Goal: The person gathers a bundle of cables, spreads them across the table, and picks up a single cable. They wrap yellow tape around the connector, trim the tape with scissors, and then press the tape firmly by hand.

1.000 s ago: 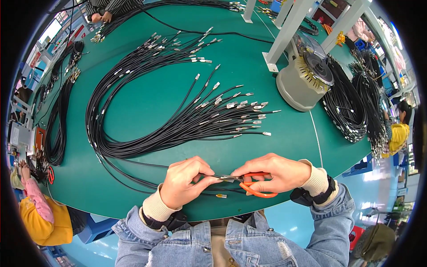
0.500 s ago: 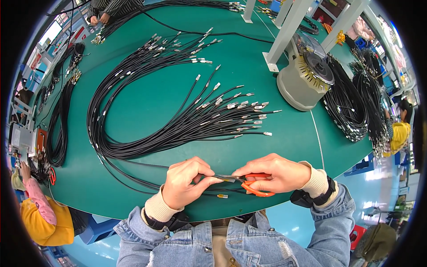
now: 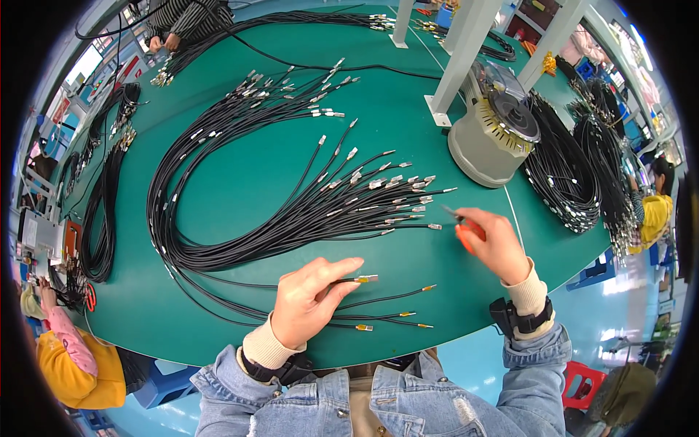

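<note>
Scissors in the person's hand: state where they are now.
In the head view, the orange-handled scissors are in the right hand, right of centre, beside the ends of the black cable bundle and below the grey machine.

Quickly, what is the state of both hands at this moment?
Left hand: at a yellow-banded black cable; whether it grips cannot be told.
Right hand: closed around orange-handled scissors.

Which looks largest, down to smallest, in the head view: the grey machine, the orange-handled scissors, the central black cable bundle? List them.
1. Central black cable bundle
2. Grey machine
3. Orange-handled scissors, partly hidden by the right hand
</note>
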Demonstrator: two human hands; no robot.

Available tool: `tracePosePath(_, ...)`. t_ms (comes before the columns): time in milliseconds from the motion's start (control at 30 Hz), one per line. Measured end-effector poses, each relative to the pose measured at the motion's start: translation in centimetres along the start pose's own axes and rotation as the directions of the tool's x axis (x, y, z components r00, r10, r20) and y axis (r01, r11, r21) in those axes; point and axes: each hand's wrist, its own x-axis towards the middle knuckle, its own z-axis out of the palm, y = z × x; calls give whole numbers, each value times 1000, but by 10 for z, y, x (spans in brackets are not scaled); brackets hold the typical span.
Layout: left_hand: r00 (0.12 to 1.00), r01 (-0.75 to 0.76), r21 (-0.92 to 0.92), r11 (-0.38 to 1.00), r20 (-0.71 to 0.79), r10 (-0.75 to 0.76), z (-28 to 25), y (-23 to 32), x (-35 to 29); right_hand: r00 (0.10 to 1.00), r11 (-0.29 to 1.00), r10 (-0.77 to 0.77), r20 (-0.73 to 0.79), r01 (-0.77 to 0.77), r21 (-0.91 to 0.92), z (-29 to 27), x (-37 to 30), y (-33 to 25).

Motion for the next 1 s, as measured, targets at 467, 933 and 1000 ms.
tracePosePath(467, 998, -27, 158, 987, -53, 36, 7, 2, 4, 995, 813, -60, -78, 94, 574, 61, -5, -53)
tracePosePath(933, 971, 205, -5, 979, -123, -204, 8, 1, 1, 997, 482, 1, -71, 62, 874, 118, 4, -88)
tracePosePath(1000, 970, 206, -9, 979, -129, -205, 8, 0, 0, 997, 496, 3, -83, 70, 865, 119, 4, -88)
